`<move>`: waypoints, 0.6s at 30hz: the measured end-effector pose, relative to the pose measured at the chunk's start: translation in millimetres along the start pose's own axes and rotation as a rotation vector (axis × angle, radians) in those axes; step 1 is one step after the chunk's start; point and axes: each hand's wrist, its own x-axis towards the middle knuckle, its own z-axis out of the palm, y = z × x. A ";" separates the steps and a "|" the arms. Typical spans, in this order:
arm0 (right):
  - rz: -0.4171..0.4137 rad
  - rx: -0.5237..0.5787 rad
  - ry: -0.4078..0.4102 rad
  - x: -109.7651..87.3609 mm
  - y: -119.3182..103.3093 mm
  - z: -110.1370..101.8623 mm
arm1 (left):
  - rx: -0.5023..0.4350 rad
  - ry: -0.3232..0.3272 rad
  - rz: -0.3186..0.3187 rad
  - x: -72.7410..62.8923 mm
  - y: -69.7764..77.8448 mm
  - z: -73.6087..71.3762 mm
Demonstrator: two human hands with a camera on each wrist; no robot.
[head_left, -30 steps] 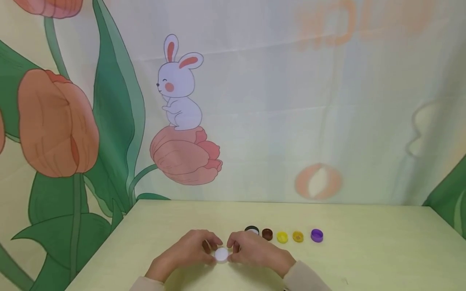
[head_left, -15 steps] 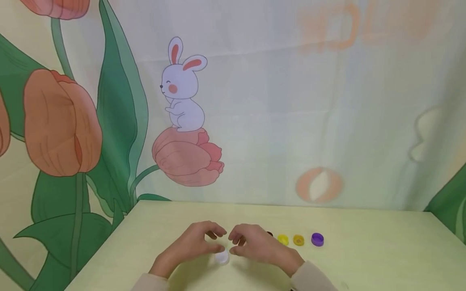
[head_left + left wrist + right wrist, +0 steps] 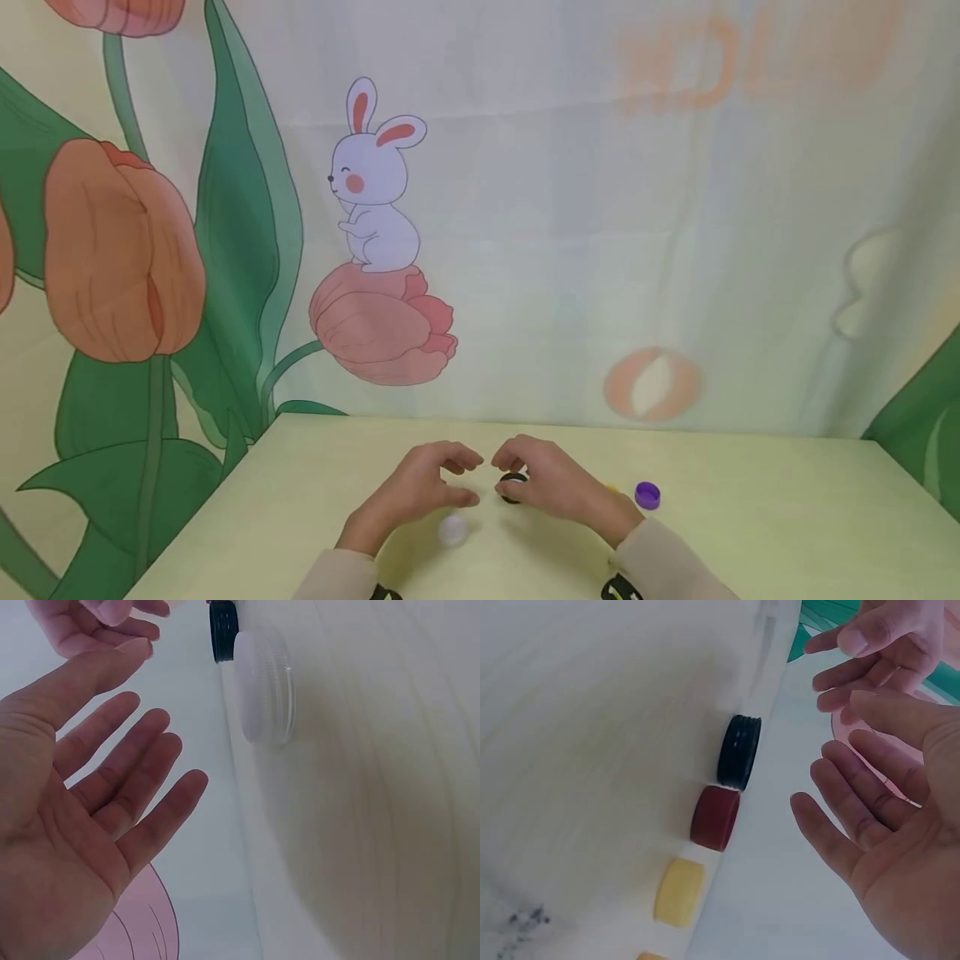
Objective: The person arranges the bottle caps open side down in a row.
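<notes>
My left hand point(image 3: 416, 490) hovers over the table, fingers loosely bent and holding nothing. Just below it lies a small round white cap-like piece point(image 3: 452, 531), blurred here; the left wrist view shows its clear ridged rim point(image 3: 288, 694). Facing it, my right hand point(image 3: 553, 482) is also raised with nothing in it. Partly behind the right thumb is a black round cap point(image 3: 513, 477). The right wrist view shows a brownish-red cap point(image 3: 715, 817) and a yellow cap point(image 3: 680, 892) beside the black one; in the head view the right hand hides most of these.
A purple cap point(image 3: 648, 496) stands at the right end of the row. The pale table point(image 3: 765, 517) runs back to a printed curtain point(image 3: 540, 275) with a rabbit and tulips. Dark wrist straps point(image 3: 621, 587) show at the cuffs.
Both hands have let go of the white piece and risen away from it, moving farther over the table. The white piece stays on the table.
</notes>
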 end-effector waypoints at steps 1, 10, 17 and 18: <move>0.000 -0.004 -0.003 -0.3 1.5 0.3 | 0.003 0.005 -0.012 -0.5 -0.3 0.5; 0.031 -0.039 0.027 -3.3 19.7 4.9 | 0.033 0.037 -0.040 10.0 1.9 9.6; 0.065 0.011 0.045 -10.1 30.3 5.2 | 0.023 0.040 -0.028 20.6 4.8 19.8; 0.072 0.019 0.048 -11.1 30.8 5.3 | 0.016 0.040 -0.029 21.7 5.2 21.3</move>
